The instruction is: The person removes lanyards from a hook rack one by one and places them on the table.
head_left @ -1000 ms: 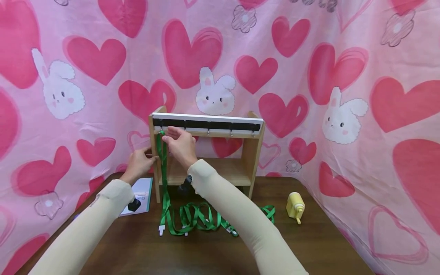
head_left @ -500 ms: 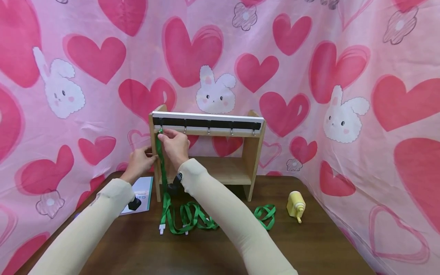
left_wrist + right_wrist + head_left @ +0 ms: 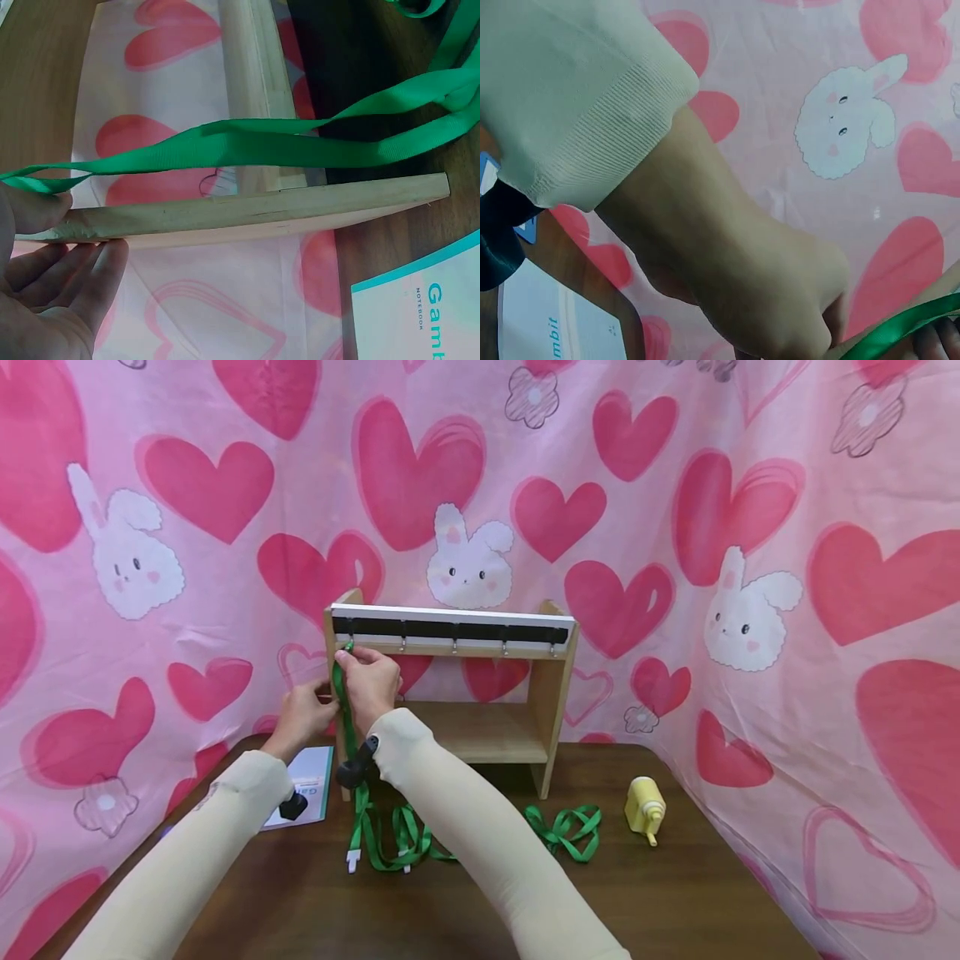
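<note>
A wooden shelf [image 3: 547, 710] stands on the table, with a black strip [image 3: 480, 630] of several small metal hooks along its white top rail. My right hand [image 3: 373, 683] pinches a green lanyard [image 3: 345, 714] high up, just under the leftmost hook. From there the lanyard hangs down the shelf's left front to the table, its white clip [image 3: 353, 860] at the bottom. My left hand [image 3: 306, 710] grips the shelf's left side panel [image 3: 262, 208], thumb on one face and fingers on the other in the left wrist view. The right fingertips are hidden in the right wrist view.
More green lanyards lie coiled on the table [image 3: 465, 918], one heap [image 3: 577, 833] right of the right forearm. A notebook [image 3: 313, 785] lies left of the shelf. At the right stands a yellow bottle [image 3: 645, 810] with a nozzle. A patterned pink cloth [image 3: 480, 460] surrounds the table.
My right hand has moved left and slightly down, closing in on the lanyard top and drawing it left against the shelf's side. My left hand has stayed on the side panel.
</note>
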`<state>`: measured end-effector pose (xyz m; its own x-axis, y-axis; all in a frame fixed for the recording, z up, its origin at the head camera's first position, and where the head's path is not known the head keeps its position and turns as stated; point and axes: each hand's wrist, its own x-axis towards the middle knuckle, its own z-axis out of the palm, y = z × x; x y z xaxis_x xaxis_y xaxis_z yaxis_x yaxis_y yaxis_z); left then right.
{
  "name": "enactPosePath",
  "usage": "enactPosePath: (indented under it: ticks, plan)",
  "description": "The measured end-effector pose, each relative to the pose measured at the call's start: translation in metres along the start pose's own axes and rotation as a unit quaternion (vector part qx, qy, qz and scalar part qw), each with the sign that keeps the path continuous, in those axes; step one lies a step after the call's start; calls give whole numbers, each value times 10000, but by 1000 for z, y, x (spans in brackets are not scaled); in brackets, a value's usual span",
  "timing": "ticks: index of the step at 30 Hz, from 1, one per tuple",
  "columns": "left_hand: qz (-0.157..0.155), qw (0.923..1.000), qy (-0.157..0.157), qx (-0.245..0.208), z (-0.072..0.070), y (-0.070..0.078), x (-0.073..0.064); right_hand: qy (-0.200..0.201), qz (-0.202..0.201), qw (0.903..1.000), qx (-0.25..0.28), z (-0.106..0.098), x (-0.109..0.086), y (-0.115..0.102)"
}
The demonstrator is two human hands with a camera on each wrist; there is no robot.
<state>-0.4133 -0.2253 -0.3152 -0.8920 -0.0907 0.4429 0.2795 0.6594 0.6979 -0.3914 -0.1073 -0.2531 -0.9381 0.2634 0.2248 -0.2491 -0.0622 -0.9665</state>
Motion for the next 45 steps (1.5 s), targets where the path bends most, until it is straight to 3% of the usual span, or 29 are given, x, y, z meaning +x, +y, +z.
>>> enactPosePath:
  ticks: [4,8,14,21,30,38,45]
  plan:
    - [363,9984,290,311,0,-4,1,88,17,9999,-114,6,-3,0]
    - [483,9975,360,362,0,-4,2,172,17,9998,-49,11,-3,-2]
    - [262,9993,201,153,0,-3,1,237,58,9991,-345,14,1,-4]
    - [113,9997,107,209,2,0,1,248,9,9962,-838,11,7,-3]
    - [-183,9998,-107,57,-1,1,0,-86,-59,9954,-954,-2,12,-5]
    - [-171,9998,-31,97,1,1,-2,-257,22,9929,-1163,-7,10,-8]
    - [-168,9998,-85,-18,0,0,-2,-385,-149,9941,-1008,-9,8,-9]
